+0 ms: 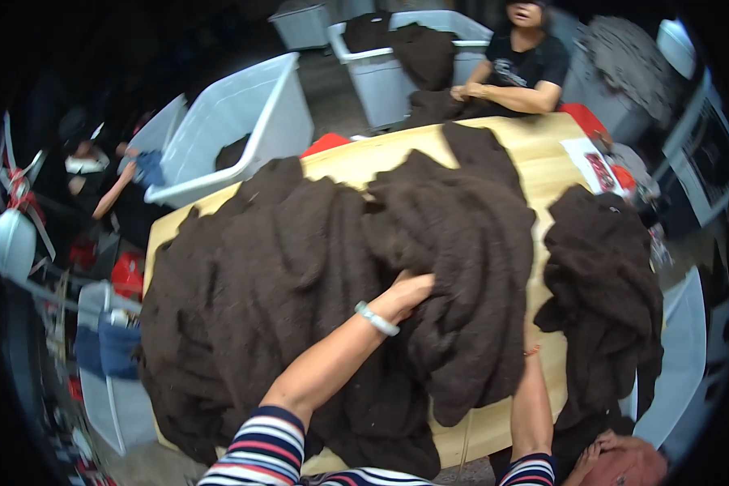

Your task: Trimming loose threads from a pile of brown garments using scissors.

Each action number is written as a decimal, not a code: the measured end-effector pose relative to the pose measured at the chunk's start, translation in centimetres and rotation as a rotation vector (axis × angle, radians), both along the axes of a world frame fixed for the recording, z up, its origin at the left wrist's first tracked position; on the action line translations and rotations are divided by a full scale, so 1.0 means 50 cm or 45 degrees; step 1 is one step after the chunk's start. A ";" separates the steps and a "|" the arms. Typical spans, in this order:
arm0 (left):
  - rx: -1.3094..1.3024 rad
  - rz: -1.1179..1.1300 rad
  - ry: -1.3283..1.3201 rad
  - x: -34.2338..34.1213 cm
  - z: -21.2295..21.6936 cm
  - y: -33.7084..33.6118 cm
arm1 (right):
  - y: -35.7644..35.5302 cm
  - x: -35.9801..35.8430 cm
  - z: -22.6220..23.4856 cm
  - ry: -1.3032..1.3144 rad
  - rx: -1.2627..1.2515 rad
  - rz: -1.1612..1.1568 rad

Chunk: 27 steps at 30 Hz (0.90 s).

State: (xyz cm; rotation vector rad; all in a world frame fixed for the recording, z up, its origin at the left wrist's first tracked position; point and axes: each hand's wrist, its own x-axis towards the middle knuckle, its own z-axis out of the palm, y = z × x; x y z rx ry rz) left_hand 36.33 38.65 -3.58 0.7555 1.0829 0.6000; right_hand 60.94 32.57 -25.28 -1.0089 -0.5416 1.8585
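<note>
Pale wooden table (547, 158) | dark brown cloth (275, 283) heaped across it | left hand (410, 295) clamped on its folds | right hand (530, 336) mostly hidden at cloth's edge, can't tell grip | I'd say step=gathering folds; next likely needs even two-handed hold

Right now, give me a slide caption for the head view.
Left hand among folds of dark brown fabric heaped on a pale wooden table, a co-worker at the far edge.
</note>
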 end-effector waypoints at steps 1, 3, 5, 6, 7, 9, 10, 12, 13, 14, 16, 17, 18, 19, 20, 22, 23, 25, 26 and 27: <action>0.078 -0.009 0.043 -0.016 0.036 0.002 | -0.073 0.001 -0.017 0.018 0.034 0.062; 0.239 -0.082 -0.051 -0.064 0.081 0.008 | -0.179 0.009 -0.018 0.040 0.104 0.163; 0.260 -0.176 -0.338 -0.096 0.123 0.013 | 0.004 -0.061 0.123 0.030 0.178 0.188; 0.253 -0.265 -0.552 -0.131 0.123 0.017 | 0.036 -0.133 0.176 0.036 0.217 0.210; 0.320 -0.233 -0.565 -0.197 0.163 0.002 | 0.052 -0.203 0.221 0.047 0.261 0.244; 0.650 -0.392 -0.936 -0.324 0.178 -0.006 | 0.068 -0.326 0.322 0.032 0.343 0.257; 0.792 -0.313 -0.799 -0.398 0.231 -0.053 | 0.030 -0.342 0.336 0.036 0.378 0.269; 0.811 -0.281 -0.686 -0.470 0.190 -0.002 | -0.022 -0.329 0.418 -0.053 0.461 0.158; 0.825 -0.181 -0.476 -0.591 0.172 -0.008 | -0.038 -0.361 0.482 -0.064 0.499 0.137; 0.833 -0.084 -0.268 -0.749 0.130 -0.079 | -0.069 -0.416 0.536 -0.109 0.428 0.351; 0.804 0.190 0.221 -1.000 0.038 -0.252 | -0.114 -0.601 0.651 -0.053 0.249 0.702; 0.781 0.332 0.466 -1.091 0.030 -0.269 | -0.132 -0.658 0.681 0.013 0.159 0.803; 0.761 0.444 0.693 -1.144 0.016 -0.249 | -0.124 -0.691 0.650 -0.116 0.169 0.902; 0.732 0.555 0.925 -1.189 -0.002 -0.236 | -0.102 -0.724 0.582 -0.239 0.179 1.001; 0.692 0.704 1.171 -1.265 -0.020 -0.283 | -0.107 -0.768 0.534 -0.484 0.291 1.063; 0.580 1.059 0.708 -1.107 0.025 -0.327 | -0.110 -0.747 0.482 -0.729 0.295 1.053; 0.541 1.263 0.619 -1.071 0.059 -0.389 | -0.124 -0.746 0.484 -0.774 0.306 1.094; 0.998 1.218 0.920 -0.960 0.083 -0.486 | -0.136 -0.728 0.500 -0.821 0.240 0.997; 1.131 1.033 1.116 -0.919 0.100 -0.545 | -0.138 -0.726 0.514 -0.845 0.265 0.960; 1.268 0.829 1.289 -0.883 0.111 -0.589 | -0.139 -0.718 0.526 -0.903 0.293 0.937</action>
